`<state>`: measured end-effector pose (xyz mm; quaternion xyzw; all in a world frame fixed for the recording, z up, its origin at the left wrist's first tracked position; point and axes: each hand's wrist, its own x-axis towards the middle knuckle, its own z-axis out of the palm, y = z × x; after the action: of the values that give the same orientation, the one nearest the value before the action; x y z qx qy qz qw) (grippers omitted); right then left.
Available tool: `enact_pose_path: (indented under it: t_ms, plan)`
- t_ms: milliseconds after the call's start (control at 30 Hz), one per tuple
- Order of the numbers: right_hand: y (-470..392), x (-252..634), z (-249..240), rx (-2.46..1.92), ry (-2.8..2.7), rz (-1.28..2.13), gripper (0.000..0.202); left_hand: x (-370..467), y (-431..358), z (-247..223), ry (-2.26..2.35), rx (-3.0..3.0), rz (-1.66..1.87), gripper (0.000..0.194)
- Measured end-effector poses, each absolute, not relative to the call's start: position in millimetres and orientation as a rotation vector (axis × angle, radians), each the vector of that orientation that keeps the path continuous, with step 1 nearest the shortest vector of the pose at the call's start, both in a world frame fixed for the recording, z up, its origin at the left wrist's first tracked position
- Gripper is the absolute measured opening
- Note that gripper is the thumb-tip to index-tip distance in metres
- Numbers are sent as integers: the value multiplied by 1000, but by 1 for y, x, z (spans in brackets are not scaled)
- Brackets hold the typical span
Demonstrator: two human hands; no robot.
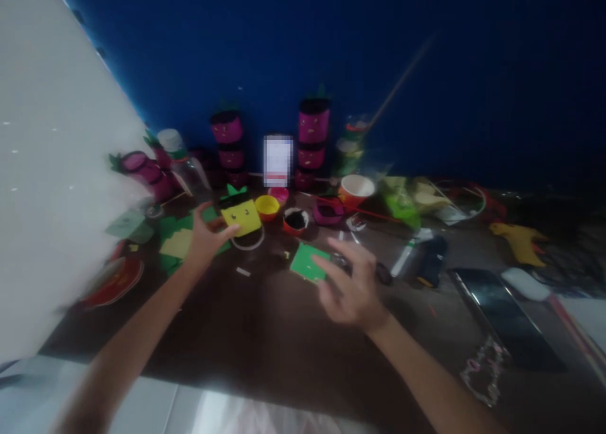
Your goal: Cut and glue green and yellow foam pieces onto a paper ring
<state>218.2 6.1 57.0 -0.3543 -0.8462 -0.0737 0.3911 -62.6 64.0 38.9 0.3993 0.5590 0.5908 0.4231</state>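
Observation:
My left hand [211,232] pinches a small yellow piece with two eyes [243,218], a black band and a green leafy top, and holds it by its left side. Over the dark table, my right hand [348,282] has its fingers apart, with nothing seen between them. Its fingertips are beside a green square [308,262], partly over its right edge; whether they touch is unclear. Behind the hands sit a yellow cup [267,207] and a small red cup with dark contents [295,221].
Purple stacked figures [314,137] stand along the blue wall, with a bottle [182,159] at left. Green sheets [173,229] lie left. At right are a white-and-red bowl [357,190], a marker [404,257], a dark phone [506,314] and a beaded bracelet [483,371].

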Motion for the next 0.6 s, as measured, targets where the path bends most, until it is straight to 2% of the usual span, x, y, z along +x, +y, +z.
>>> enact_pose_path:
  t_ms: [200,600]
  plan:
    - [-3,224,24,-918,-2156,-188,37,-82,83,31,1506,1053,1512,76]
    - [-9,225,4,-937,-2181,-177,27,-91,108,13,1840,1445,1598,87]
